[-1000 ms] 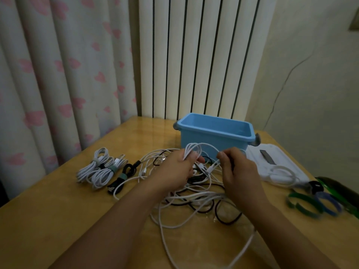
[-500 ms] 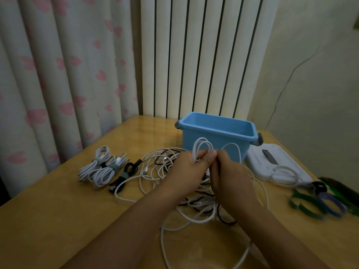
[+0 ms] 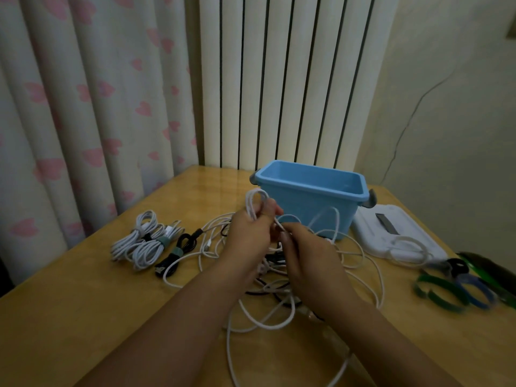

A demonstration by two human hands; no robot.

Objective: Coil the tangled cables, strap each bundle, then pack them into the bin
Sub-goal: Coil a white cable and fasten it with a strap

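Coiling white cable (image 3: pixel 255 203), both hands (image 3: pixel 279 247).

- The tangle of loose cables (image 3: pixel 282 277) sprawls across the middle of the wooden table (image 3: pixel 69 325).
- The blue bin (image 3: pixel 310 202) blocks the far side.
- Strapped bundles (image 3: pixel 148 241) lie left, the white lid (image 3: pixel 391 233) and loose straps (image 3: pixel 452 289) right.
- Bare tabletop lies front-left.

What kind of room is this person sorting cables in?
Probably a room in a home, not a workshop: a pink-patterned curtain hangs beside a white radiator, and the wooden table sits in a corner against a cracked wall.
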